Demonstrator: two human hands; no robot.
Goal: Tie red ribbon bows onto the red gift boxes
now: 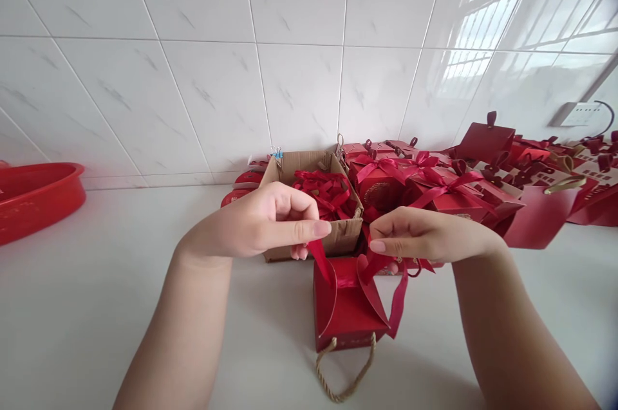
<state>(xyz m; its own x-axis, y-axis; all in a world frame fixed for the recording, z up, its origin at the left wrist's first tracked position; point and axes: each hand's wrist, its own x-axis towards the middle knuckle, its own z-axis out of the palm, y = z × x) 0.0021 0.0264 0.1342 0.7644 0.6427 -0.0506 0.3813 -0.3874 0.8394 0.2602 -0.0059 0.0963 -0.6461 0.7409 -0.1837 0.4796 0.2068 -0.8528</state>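
A small red gift box (350, 310) with curved top flaps stands on the white counter, its twisted rope handle (345, 391) lying toward me. A red ribbon (318, 257) rises from its top. My left hand (270, 220) pinches one part of the ribbon between thumb and fingers, above the box's left side. On the right, my right hand (415, 234) pinches the other part, with a loose ribbon end hanging beside the box. The two hands are apart, both just above the box.
Behind the hands, a cardboard box (299, 162) holds red ribbons. Many red gift boxes (449, 194), several with bows, crowd the back right. A red basin (43, 197) sits at the far left. White tiles (207, 88) line the wall.
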